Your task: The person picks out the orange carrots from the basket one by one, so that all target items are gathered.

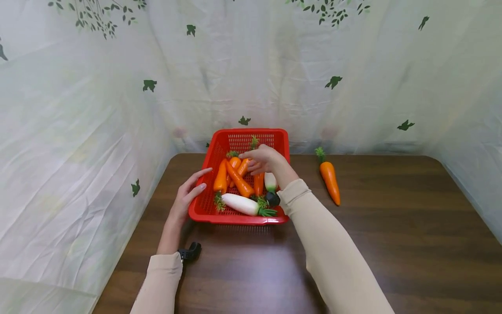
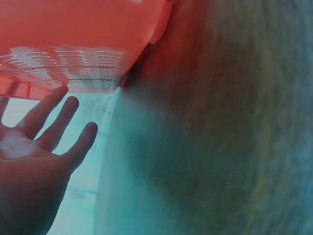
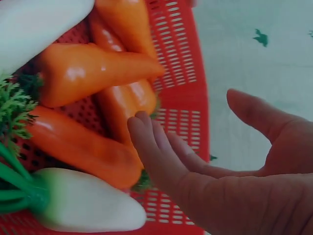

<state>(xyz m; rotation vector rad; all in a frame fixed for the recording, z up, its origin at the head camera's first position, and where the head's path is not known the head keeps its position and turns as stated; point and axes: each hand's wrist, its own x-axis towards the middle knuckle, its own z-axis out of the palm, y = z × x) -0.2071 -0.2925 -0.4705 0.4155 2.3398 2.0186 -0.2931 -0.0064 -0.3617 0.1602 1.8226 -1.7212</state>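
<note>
A red plastic basket (image 1: 239,220) holds several orange carrots (image 1: 238,179) and white radishes (image 1: 240,203) with green tops. The left hand (image 1: 184,198) is at the basket's left side, fingers extended against its wall; in the left wrist view the hand (image 2: 36,161) has spread fingers by the perforated side (image 2: 88,68). Over the basket's right part hovers the right hand (image 1: 266,160), holding nothing visible. The right wrist view shows this hand (image 3: 215,166) with extended fingers and thumb apart, near a carrot (image 3: 88,149) and a white radish (image 3: 90,200).
One carrot (image 1: 330,181) with a green top lies on the brown wooden table (image 1: 392,226), right of the basket. A dark object (image 1: 272,199) sits in the basket's front right. Behind the table hangs a pale curtain (image 1: 274,65) with leaf prints.
</note>
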